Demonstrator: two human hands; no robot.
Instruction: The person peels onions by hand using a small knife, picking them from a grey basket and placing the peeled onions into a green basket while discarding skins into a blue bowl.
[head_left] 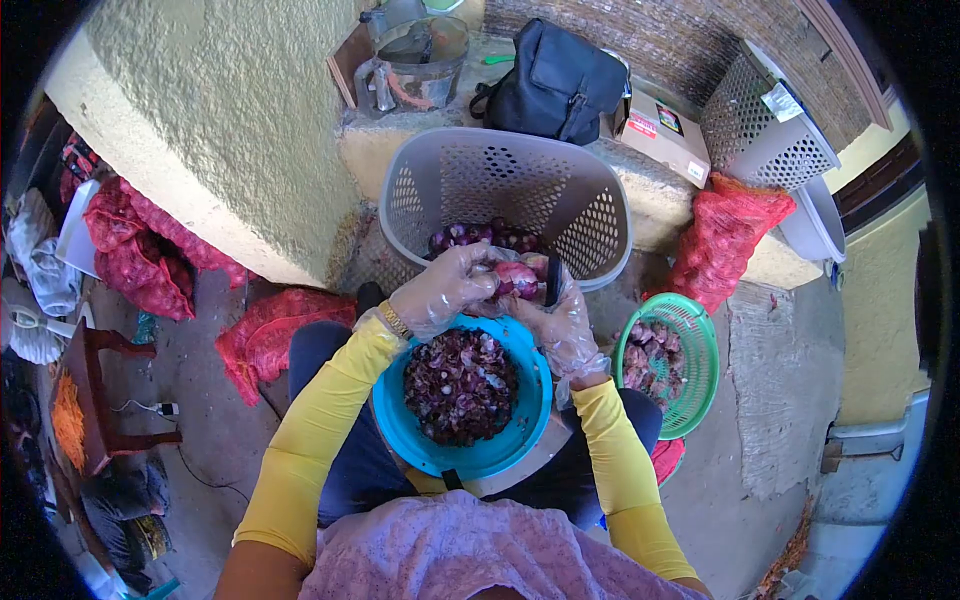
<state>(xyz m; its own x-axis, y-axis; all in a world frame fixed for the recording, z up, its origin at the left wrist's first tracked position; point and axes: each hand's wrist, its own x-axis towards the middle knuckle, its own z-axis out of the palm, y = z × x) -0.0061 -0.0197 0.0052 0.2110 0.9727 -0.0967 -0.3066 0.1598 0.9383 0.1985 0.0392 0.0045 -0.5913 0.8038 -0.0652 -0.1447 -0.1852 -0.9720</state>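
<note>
A red onion (517, 281) is held between my two gloved hands, above the far rim of a blue basin (462, 465). My left hand (445, 288), in a clear plastic glove, has its fingers closed on the onion's left side. My right hand (562, 325), also gloved, is closed at the onion's right side; a dark object (553, 282) shows by its fingers, too unclear to name. Dark onion peelings (461, 388) lie in the basin. Just beyond my hands, a grey perforated basket (505, 165) holds purple onions (463, 235).
A green basket (705, 365) with pale pinkish bulbs stands right of my knee. Red mesh sacks (715, 240) lie right and left. On the ledge are a black bag (560, 80), a box (662, 130) and a clear bucket (420, 65). A wooden stool (95, 400) lies far left.
</note>
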